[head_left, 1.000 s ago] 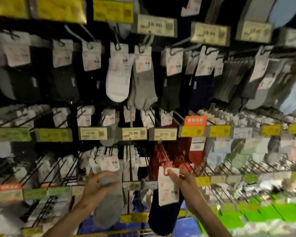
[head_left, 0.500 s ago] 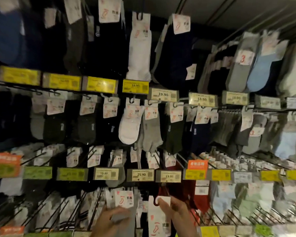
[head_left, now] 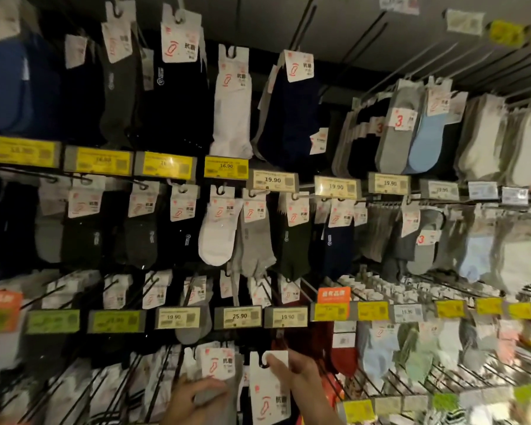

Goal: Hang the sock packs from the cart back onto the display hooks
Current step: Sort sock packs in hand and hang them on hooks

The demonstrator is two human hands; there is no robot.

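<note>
Two sock packs: one in each hand, low in view, side by side in front of the bottom rows.
White-carded sock pack (head_left: 269, 391): the right hand (head_left: 304, 378) pinches its top edge by the hanger notch; the sock below is cut off.
Grey sock pack (head_left: 216, 361): the left hand (head_left: 193, 400) has its fingers curled round the sock.
Hands: apart, wrists out of frame.
Just above the hands: 25.90 price tag (head_left: 239, 316).
Far above: bare display hooks (head_left: 364, 38).
Right of the right hand: pastel packs, blurred.
</note>
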